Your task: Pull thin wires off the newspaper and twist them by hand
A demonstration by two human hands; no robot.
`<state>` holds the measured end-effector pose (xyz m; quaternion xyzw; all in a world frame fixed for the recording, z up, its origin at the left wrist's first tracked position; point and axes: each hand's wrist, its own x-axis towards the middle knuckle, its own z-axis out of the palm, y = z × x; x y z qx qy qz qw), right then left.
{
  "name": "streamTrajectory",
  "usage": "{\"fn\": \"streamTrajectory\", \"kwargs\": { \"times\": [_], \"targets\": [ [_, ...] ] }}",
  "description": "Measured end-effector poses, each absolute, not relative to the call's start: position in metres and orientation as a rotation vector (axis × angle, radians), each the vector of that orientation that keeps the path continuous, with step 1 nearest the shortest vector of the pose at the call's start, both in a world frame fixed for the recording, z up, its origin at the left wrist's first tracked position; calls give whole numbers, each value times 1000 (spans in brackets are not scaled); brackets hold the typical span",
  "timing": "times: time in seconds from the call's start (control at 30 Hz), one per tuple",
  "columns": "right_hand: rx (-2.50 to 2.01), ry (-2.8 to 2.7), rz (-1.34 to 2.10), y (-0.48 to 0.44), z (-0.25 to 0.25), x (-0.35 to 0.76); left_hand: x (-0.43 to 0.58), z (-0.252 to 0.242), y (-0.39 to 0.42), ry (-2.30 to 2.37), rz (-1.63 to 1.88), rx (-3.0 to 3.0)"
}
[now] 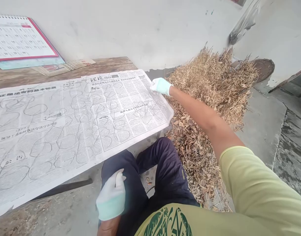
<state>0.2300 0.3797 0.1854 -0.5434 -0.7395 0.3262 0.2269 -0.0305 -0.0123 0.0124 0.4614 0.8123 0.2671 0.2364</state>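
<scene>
My right hand [161, 86], in a white glove with a mint cuff, is closed on the right edge of a large newspaper sheet [66, 121]. The sheet lies spread over a wooden table, and its near edge reaches out over my lap. Dark looping lines, many of them circles, cover the print. Over my thigh, below the sheet and apart from it, my left hand [112, 196] wears a matching glove. Its fingers are curled together, and whatever they may hold cannot be made out.
A desk calendar [19, 39] and a folded newspaper piece [60, 68] lie on the wooden table [111, 64], against a white wall. To my right, a heap of dry stalks and leaves [209, 85] covers the floor. Behind it lies a round brown object [265, 69].
</scene>
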Motion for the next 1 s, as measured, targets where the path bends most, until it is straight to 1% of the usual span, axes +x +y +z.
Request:
{"fn": "streamTrajectory", "kwargs": {
  "times": [0.17,0.4,0.53,0.7,0.77,1.0],
  "targets": [
    [-1442,-1736,1204,383,183,234,-32,10,-12,2229,703,1264],
    [-1446,-1538,1334,391,184,232,-33,7,-9,2218,728,1288],
    [-1465,-1717,1201,381,185,231,-32,5,-9,2232,763,1299],
    [-1419,-1929,765,358,189,228,-34,3,-9,2221,787,1325],
    [-1421,-1953,656,352,192,225,-34,4,-8,2212,783,1334],
    [-1572,-1890,697,356,197,221,-31,7,-10,2212,807,1404]
  ]
}}
